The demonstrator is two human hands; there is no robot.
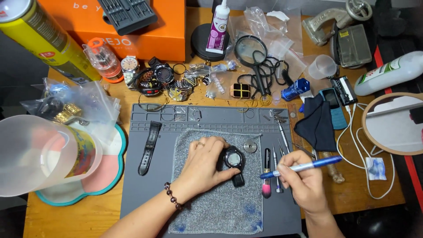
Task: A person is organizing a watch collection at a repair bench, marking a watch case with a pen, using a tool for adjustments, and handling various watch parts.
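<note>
Cluttered wooden desk [79,216], grey work mat [141,194], grey cloth [211,207].

black digital watch [234,159] – face up on grey cloth | blue pen [304,166] – slanted, tip toward watch

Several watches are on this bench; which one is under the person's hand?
The black digital watch on the grey cloth, steadied by the left hand. The other watches lie untouched beside the orange box.

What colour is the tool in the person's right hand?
The tool in the right hand is blue with a silver middle, seen in the head view.
</note>
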